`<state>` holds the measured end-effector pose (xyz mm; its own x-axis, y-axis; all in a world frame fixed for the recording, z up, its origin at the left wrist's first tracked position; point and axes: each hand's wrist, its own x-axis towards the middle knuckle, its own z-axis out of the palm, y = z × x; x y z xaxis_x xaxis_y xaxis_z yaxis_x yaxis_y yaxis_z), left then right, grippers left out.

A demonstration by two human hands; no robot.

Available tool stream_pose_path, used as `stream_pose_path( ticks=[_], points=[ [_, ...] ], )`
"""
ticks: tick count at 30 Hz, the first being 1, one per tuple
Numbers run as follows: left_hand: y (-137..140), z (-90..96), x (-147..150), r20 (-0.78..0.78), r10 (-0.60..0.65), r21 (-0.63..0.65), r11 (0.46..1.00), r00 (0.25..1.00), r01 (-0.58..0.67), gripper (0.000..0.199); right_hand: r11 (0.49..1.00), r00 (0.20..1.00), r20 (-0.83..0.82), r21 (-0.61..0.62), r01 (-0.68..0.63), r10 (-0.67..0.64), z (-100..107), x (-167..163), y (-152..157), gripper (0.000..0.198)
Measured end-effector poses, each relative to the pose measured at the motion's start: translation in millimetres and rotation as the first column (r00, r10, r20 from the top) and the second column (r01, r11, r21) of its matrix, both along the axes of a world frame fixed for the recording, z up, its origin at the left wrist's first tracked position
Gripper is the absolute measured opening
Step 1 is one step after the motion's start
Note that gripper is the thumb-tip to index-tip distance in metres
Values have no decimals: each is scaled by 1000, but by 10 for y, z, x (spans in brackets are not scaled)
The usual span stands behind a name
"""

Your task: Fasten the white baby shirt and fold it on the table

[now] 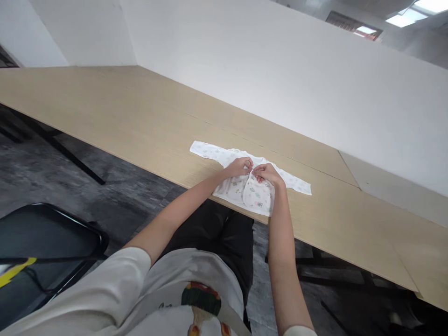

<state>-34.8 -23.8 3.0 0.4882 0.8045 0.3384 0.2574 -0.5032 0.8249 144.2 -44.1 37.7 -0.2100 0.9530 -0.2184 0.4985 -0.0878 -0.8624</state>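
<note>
On the long wooden table (147, 121), your left hand (240, 166) and right hand (266, 173) pinched the baby shirt (257, 196) placket at its neckline, fingers clenched on fabric, seemingly mid-fastening.

A long light-wood table (147, 116) runs along a white wall. Directly on it, close to its near edge, lies a small white printed baby shirt (245, 186), spread flat with both sleeves stretched out sideways and its hem reaching the edge.
</note>
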Motion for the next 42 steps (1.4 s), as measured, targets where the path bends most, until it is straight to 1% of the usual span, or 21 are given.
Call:
stream_pose_path(
  ticks=[2,5,8,11,13,17,20,22,25,28,30,33,35,36,38,40,42],
  points=[
    [10,-6,0,-1,32,23,999,999,-32,19,999,1000,-7,32,4,-4,11,-17,-15,8],
    [4,2,0,-27,105,28,994,994,-104,20,999,1000,-15,41,2,-2,21,-37,-29,7],
    [-26,35,1,-45,113,-24,993,993,-115,22,999,1000,-5,32,4,-4,18,-45,-25,7],
    [-56,75,7,-27,120,-87,989,992,-122,21,1000,1000,3,26,8,-9,-4,-48,-3,5],
    [-65,86,12,-27,137,-98,985,990,-139,20,1000,1000,20,20,16,-17,-26,-53,14,6],
    [-45,46,23,-24,150,-57,987,988,-152,23,1000,999,48,22,19,-20,-61,-62,37,8],
    [-7,-2,26,0,148,-38,988,989,-148,24,1000,999,31,17,9,-10,-62,-51,42,6],
    [16,-17,24,2,138,-29,990,990,-138,25,1000,1000,0,-12,17,-17,-56,-35,46,5],
    [34,-12,17,-38,119,22,993,992,-119,22,998,998,-57,-62,21,-25,-59,-10,53,11],
    [31,-2,16,-144,91,117,990,985,-75,20,994,998,-50,-104,24,-30,-84,0,67,17],
    [25,-3,17,-237,122,180,980,964,-80,22,992,999,-17,-118,39,-41,-100,-1,81,19],
    [9,2,0,-364,209,267,957,908,-114,24,990,997,17,-117,75,-74,-90,-10,79,22],
    [-23,23,-35,-429,240,315,943,871,-104,27,990,991,82,-84,115,-108,-53,-28,24,24],
    [-51,38,-59,-451,248,337,937,858,-93,29,990,982,140,-38,135,-129,-31,-43,-29,24],
    [-134,68,-114,-467,252,382,922,847,-64,28,981,947,264,106,162,-185,4,-94,-186,21],
    [-239,83,-163,-465,229,405,914,855,-25,21,959,913,343,247,141,-222,6,-172,-382,22],
    [-342,70,-191,-466,188,393,919,864,12,18,941,891,395,325,93,-225,-30,-262,-560,27]
  ],
)
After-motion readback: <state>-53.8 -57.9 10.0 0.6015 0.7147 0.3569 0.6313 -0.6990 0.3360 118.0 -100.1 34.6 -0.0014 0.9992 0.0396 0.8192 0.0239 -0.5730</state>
